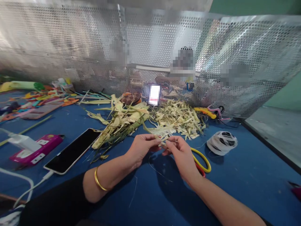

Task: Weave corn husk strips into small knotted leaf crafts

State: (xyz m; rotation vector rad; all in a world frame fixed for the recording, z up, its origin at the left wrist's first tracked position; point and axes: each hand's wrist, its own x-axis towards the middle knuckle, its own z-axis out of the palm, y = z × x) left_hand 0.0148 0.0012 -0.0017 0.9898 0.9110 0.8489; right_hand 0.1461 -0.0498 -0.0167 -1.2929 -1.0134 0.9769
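My left hand [141, 149] and my right hand [182, 155] meet in front of me, a little above the blue table. Both pinch a small pale strip of corn husk [163, 143] between thumb and fingers; part of it is hidden behind the fingertips. Beyond my left hand lies a bundle of long pale husks [128, 116]. A heap of shredded husk scraps [176, 117] sits straight ahead. Under my right wrist, scissors show a yellow handle [205, 161] and some red, their blades hidden. To the right stands a spool of white thread [222, 143].
A charging phone [72, 152] and a magenta power strip [53, 146] lie at left, with a white cable. A perforated metal screen [162, 34] borders the table's back, a lit screen [154, 94] before it. A yellow-handled tool [207, 112] rests back right.
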